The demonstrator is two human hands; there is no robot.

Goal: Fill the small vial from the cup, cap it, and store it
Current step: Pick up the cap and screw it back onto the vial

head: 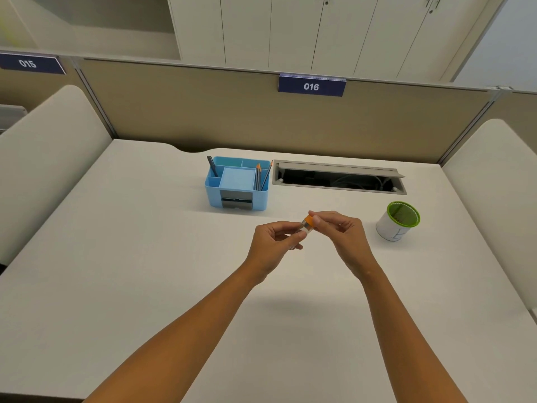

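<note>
Above the middle of the white desk, my left hand point(274, 238) grips the clear body of a small vial point(304, 229), which is tilted up to the right. An orange cap point(309, 220) sits on the vial's top end, and the fingertips of my right hand point(338, 229) pinch that cap. Part of the vial is hidden inside my left fingers. A white cup with a green rim point(397, 221) stands on the desk to the right, apart from both hands. I cannot tell what the vial contains.
A blue desk organizer point(237, 187) with pens and pencils stands behind the hands. An open cable tray point(338, 177) is set into the desk at the back right. A beige partition point(203, 112) runs along the far edge, with padded dividers at both sides.
</note>
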